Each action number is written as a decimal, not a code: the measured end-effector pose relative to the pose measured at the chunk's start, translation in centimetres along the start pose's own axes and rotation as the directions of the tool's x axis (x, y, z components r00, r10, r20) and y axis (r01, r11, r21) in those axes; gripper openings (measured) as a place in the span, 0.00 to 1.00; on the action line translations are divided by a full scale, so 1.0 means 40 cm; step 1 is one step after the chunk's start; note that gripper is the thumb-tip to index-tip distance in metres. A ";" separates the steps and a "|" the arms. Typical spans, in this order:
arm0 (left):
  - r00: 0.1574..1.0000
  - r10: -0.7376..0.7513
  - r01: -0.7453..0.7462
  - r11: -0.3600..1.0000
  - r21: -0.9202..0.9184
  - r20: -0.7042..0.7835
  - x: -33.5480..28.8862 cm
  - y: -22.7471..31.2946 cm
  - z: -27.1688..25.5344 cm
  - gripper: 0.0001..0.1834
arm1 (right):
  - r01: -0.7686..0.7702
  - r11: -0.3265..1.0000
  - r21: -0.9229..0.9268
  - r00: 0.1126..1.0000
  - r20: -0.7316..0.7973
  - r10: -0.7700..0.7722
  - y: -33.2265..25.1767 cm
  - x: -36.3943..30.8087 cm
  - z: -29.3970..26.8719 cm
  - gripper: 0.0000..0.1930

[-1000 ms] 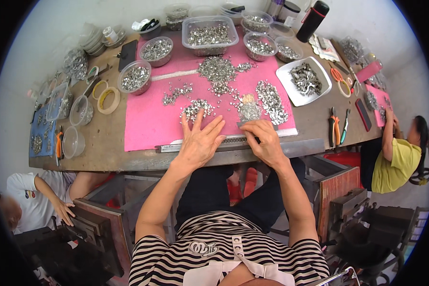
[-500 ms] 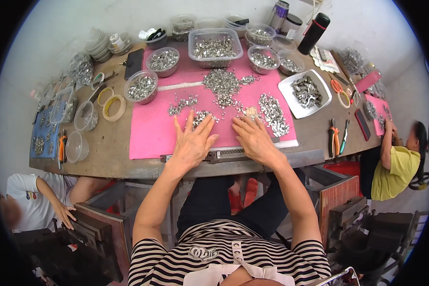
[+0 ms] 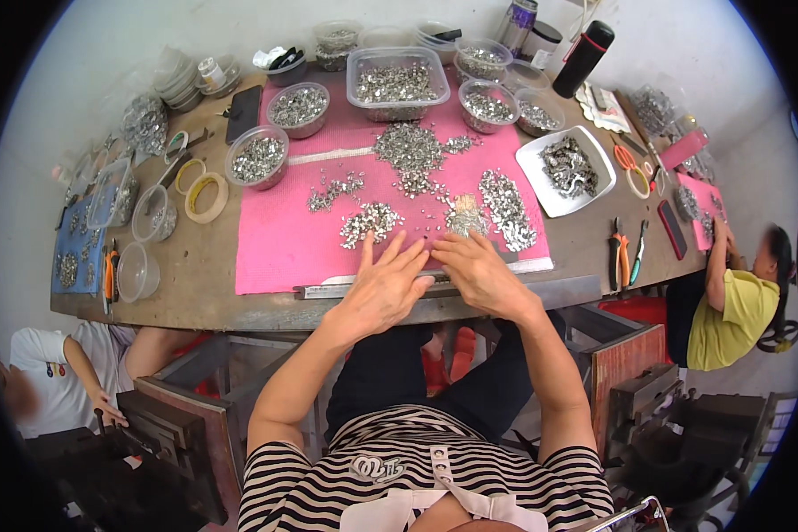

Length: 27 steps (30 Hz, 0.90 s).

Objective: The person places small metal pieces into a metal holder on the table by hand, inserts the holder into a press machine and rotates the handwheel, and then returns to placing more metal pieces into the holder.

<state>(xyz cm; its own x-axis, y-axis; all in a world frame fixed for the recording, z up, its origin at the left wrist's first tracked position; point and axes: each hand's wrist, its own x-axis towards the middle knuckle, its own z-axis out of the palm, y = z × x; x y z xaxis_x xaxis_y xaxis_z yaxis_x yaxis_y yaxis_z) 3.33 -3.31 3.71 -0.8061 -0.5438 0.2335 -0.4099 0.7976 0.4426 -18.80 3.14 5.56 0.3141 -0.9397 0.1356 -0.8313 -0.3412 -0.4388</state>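
Note:
My left hand (image 3: pixel 383 285) lies flat with spread fingers on the near edge of a pink mat (image 3: pixel 279 235), over a long metal strip (image 3: pixel 328 289). My right hand (image 3: pixel 475 269) rests beside it, fingers reaching toward a small pile of silver metal parts (image 3: pixel 464 218). More heaps of the same parts lie on the mat: one ahead of my left hand (image 3: pixel 369 222), a long one to the right (image 3: pixel 507 208) and a big one farther back (image 3: pixel 410 149). Neither hand visibly holds anything.
Clear bowls of parts (image 3: pixel 257 158) and a clear rectangular tub (image 3: pixel 397 83) ring the mat. A white square dish (image 3: pixel 566 168), tape rolls (image 3: pixel 206 196), pliers (image 3: pixel 619 252) and a black flask (image 3: pixel 583 47) stand about. People sit at left (image 3: pixel 53 363) and right (image 3: pixel 727 297).
Both hands have drawn closer together at the mat's near edge, and the view has shifted slightly; my right hand now sits closer to the small pile.

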 end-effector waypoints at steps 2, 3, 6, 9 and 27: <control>0.996 -0.034 0.029 0.997 -0.065 -0.080 -0.002 -0.015 -0.013 0.23 | 0.026 0.998 0.052 0.981 -0.192 -0.016 0.018 -0.002 -0.004 0.16; 0.984 -0.071 0.051 0.990 -0.129 -0.160 0.007 -0.022 -0.018 0.19 | 0.023 0.998 0.054 0.982 -0.189 -0.012 0.025 0.007 -0.004 0.16; 0.937 -0.129 0.084 0.985 -0.149 -0.325 0.045 -0.052 -0.005 0.08 | -0.102 0.992 0.079 0.922 -0.368 0.124 0.048 0.042 0.025 0.05; 0.899 -0.079 0.075 0.997 -0.027 -0.431 0.064 -0.067 0.014 0.07 | -0.095 0.995 0.022 0.920 -0.380 0.097 0.028 0.058 0.045 0.05; 0.924 -0.083 0.102 0.994 0.031 -0.374 0.053 -0.064 0.030 0.05 | -0.094 0.975 0.203 0.947 -0.284 0.151 -0.053 0.002 0.045 0.03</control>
<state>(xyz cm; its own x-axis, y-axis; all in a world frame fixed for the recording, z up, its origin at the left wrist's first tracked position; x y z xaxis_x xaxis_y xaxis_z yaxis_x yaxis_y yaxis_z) 2.18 -6.19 2.03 -0.5509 -0.6661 0.5028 -0.5028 0.7458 0.4371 -16.19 3.84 4.92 0.0417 -0.9483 0.3147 -0.7470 -0.2387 -0.6204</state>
